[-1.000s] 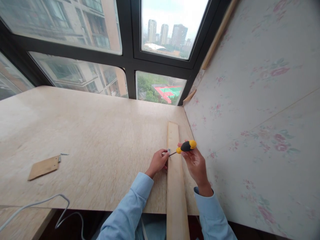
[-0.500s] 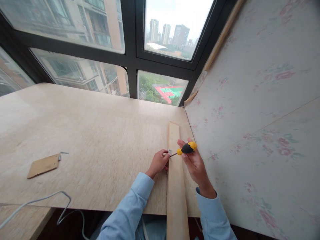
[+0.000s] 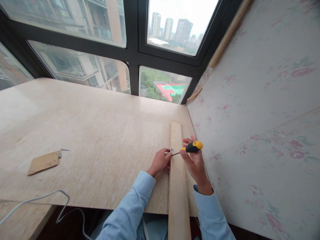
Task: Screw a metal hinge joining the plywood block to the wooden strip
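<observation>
A long pale wooden board (image 3: 178,186) lies on the stone sill and juts past its front edge. On the board's left edge sits a small metal bracket (image 3: 171,150), pinched by the fingertips of my left hand (image 3: 160,160). My right hand (image 3: 196,163) grips a screwdriver (image 3: 193,146) with a black and yellow handle. Its shaft slants left across the board, and its tip is at the bracket beside my left fingertips. Whether a screw is under the tip is too small to tell.
A small wooden plate (image 3: 45,162) with a metal hinge piece (image 3: 60,153) lies on the stone sill (image 3: 100,133) at the left. A white cable (image 3: 60,191) loops over the front edge. The flowered wall (image 3: 250,126) stands close on the right, the window (image 3: 165,83) behind.
The view has shifted slightly. My right hand has changed its hold on the screwdriver, its fingers now closer round the handle. My left hand stays at the bracket.
</observation>
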A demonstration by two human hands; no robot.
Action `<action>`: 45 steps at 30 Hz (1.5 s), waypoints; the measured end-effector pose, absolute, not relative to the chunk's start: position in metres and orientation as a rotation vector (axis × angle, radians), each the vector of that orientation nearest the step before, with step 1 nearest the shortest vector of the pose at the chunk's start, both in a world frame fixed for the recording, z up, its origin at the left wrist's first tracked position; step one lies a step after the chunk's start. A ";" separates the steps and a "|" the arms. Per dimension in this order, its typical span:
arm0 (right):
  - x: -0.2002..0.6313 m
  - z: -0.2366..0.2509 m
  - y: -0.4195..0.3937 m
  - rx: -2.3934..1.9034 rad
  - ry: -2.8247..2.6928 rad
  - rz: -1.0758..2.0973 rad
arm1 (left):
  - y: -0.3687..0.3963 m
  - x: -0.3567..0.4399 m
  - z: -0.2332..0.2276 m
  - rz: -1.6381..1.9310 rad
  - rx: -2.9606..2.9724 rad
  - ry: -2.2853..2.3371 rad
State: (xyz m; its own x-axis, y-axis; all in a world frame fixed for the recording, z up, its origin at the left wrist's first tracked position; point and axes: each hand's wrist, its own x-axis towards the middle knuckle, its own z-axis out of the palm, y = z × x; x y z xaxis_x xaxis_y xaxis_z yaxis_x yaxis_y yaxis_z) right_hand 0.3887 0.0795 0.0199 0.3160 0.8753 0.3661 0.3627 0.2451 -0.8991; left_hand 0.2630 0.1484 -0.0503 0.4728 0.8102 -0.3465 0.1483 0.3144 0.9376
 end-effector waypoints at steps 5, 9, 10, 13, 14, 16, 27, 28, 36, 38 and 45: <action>0.393 0.026 0.067 -1.238 -1.272 0.803 | 0.150 0.263 -0.051 0.527 1.173 1.001; 0.398 0.029 0.072 -1.446 -1.327 0.555 | 0.151 0.262 -0.048 0.528 1.176 1.005; 0.398 0.029 0.075 -1.500 -1.342 0.442 | 0.150 0.262 -0.047 0.529 1.178 1.008; 0.398 0.027 0.085 -1.582 -1.356 0.166 | 0.150 0.261 -0.045 0.527 1.192 1.026; 0.397 0.027 0.088 -1.587 -1.350 0.121 | 0.150 0.261 -0.044 0.525 1.198 1.033; 0.396 0.025 0.090 -1.562 -1.332 0.138 | 0.149 0.261 -0.045 0.523 1.199 1.039; 0.403 0.031 0.071 -1.282 -1.248 0.810 | 0.151 0.260 -0.044 0.485 1.188 1.026; 0.404 0.031 0.073 -1.344 -1.253 0.735 | 0.151 0.259 -0.044 0.479 1.192 1.024; 0.402 0.028 0.091 -1.562 -1.301 0.232 | 0.151 0.258 -0.040 0.458 1.182 1.022; 0.398 0.028 0.088 -1.436 -1.286 0.428 | 0.151 0.259 -0.041 0.452 1.181 1.027; 0.399 0.030 0.076 -1.258 -1.240 0.784 | 0.152 0.258 -0.043 0.431 1.182 1.016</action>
State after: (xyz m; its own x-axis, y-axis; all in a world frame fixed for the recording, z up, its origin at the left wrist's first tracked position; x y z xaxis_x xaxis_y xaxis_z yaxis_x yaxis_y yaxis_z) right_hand 0.3989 0.0759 0.0298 0.2197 0.9449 0.2426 0.1866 0.2034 -0.9611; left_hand 0.2579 0.1523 -0.0430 0.5129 0.7466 -0.4237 0.2139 0.3669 0.9053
